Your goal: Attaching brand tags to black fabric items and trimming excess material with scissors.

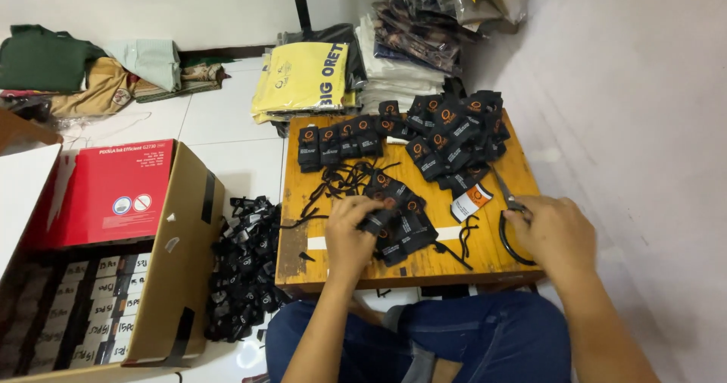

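black tags (397,228) under left fingers (363,212)

black tags (397,228): small fanned bunch, flat on wooden table, near edge | scissors (509,224): black-handled, lying flat, right side

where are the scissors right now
In the head view the scissors lie at the right edge of the wooden table, under the right hand, just right of an orange-and-white tag.
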